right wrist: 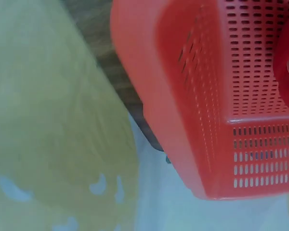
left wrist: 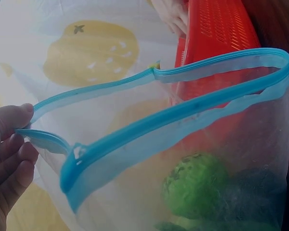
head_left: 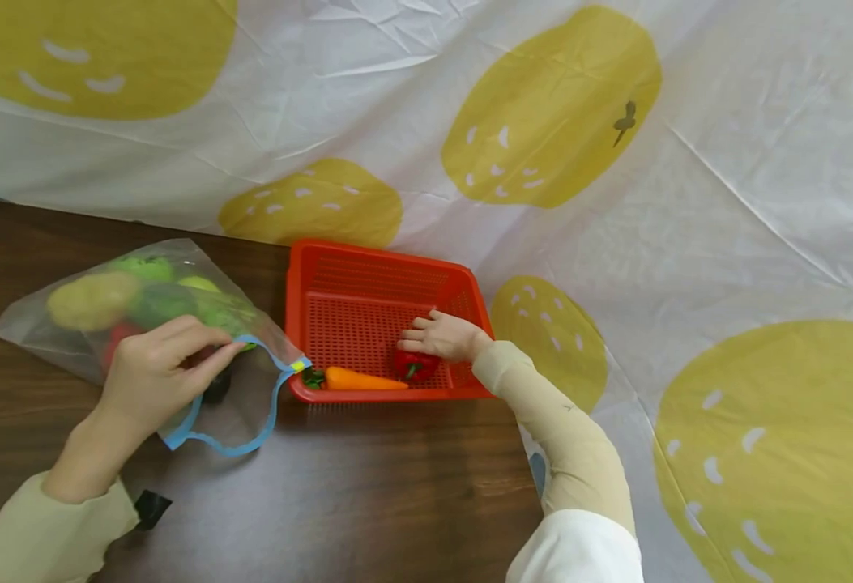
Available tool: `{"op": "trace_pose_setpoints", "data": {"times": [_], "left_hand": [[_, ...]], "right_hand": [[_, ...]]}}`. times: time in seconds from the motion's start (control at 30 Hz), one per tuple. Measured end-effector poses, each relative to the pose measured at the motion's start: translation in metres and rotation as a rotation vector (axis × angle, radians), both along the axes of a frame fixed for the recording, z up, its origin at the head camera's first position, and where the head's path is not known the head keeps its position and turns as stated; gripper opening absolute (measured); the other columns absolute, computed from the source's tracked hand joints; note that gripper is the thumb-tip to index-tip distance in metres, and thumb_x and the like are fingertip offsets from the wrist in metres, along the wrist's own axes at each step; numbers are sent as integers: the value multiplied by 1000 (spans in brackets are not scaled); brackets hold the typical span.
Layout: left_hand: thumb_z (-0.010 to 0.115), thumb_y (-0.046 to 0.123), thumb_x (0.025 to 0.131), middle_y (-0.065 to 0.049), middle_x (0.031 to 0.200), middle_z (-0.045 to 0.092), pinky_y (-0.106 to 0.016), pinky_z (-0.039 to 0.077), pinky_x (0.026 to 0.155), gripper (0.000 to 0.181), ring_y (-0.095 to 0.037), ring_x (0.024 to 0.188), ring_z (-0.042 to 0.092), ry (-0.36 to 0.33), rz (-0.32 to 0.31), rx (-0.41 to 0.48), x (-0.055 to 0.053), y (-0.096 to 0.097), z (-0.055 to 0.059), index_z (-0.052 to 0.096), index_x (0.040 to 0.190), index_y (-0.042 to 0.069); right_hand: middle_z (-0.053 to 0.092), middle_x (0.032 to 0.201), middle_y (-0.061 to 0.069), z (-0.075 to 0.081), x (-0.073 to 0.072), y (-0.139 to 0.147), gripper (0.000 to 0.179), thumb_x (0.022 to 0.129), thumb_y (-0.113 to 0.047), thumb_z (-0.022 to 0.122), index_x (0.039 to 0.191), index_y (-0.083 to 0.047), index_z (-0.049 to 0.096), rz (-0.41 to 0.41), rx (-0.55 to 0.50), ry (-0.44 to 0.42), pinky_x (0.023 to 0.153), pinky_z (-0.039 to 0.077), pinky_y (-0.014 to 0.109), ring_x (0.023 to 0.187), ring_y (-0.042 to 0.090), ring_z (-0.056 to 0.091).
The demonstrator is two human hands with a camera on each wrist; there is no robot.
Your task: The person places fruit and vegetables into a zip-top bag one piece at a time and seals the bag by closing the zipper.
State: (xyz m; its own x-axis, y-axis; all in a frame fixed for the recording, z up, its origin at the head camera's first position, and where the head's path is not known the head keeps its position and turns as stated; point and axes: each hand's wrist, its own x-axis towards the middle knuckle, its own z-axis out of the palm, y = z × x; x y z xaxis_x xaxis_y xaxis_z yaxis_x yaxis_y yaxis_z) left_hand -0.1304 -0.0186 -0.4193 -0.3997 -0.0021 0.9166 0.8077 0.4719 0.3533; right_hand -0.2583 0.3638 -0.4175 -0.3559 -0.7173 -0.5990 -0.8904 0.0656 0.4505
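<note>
My left hand [head_left: 152, 376] pinches the blue zip edge [left wrist: 168, 118] of a clear plastic bag [head_left: 28, 324] between thumb and fingers. The bag's mouth gapes toward the basket, and several pieces of produce lie inside, among them a bumpy green one [left wrist: 195, 185]. Over in the red plastic basket [head_left: 295, 304], my right hand [head_left: 444, 336] grips a red bell pepper [head_left: 419, 368] from above, its fingers over the top. The pepper sits low, close to the front wall. To its left a carrot [head_left: 360, 379] with a green top lies along that wall.
The basket stands on a dark wooden table [head_left: 353, 478], its back close to a white cloth [head_left: 411, 105] printed with yellow fruit. The cloth also hangs along the right side. A small black piece [head_left: 151, 508] shows beside the left sleeve.
</note>
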Motion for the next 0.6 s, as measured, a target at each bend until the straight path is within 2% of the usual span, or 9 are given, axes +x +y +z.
{"op": "trace_pose_setpoints", "data": {"times": [0.13, 0.37, 0.47, 0.6], "left_hand": [[53, 41, 94, 1, 56, 54, -17, 31, 41, 48, -6, 46, 39, -2, 1, -2, -1, 0, 0, 65, 65, 6], [53, 42, 94, 0, 56, 55, -17, 32, 41, 49, -7, 46, 39, 4, -3, -4, -2, -1, -1, 65, 64, 4], [54, 42, 94, -1, 56, 55, -17, 32, 41, 50, -7, 46, 40, 7, -7, -2, -3, -2, -1, 64, 63, 4], [53, 43, 94, -2, 56, 55, -17, 32, 42, 52, -7, 46, 39, 8, -8, 2, -3, -3, 0, 64, 63, 3]], "right_hand": [[48, 136, 3, 0, 4, 4, 66, 81, -23, 72, 139, -15, 42, -118, -101, -11, 98, 38, 43, 120, 24, 43], [44, 140, 8, 9, 9, 3, 82, 74, -33, 78, 141, -9, 38, -323, -257, 14, 97, 40, 45, 122, 27, 42], [43, 140, 9, 13, 12, 1, 83, 74, -34, 79, 141, -8, 37, -388, -375, 49, 97, 40, 46, 122, 28, 42], [45, 136, 11, 17, 18, -4, 81, 72, -31, 80, 138, -5, 39, -438, -590, 103, 94, 42, 44, 120, 28, 43]]}}
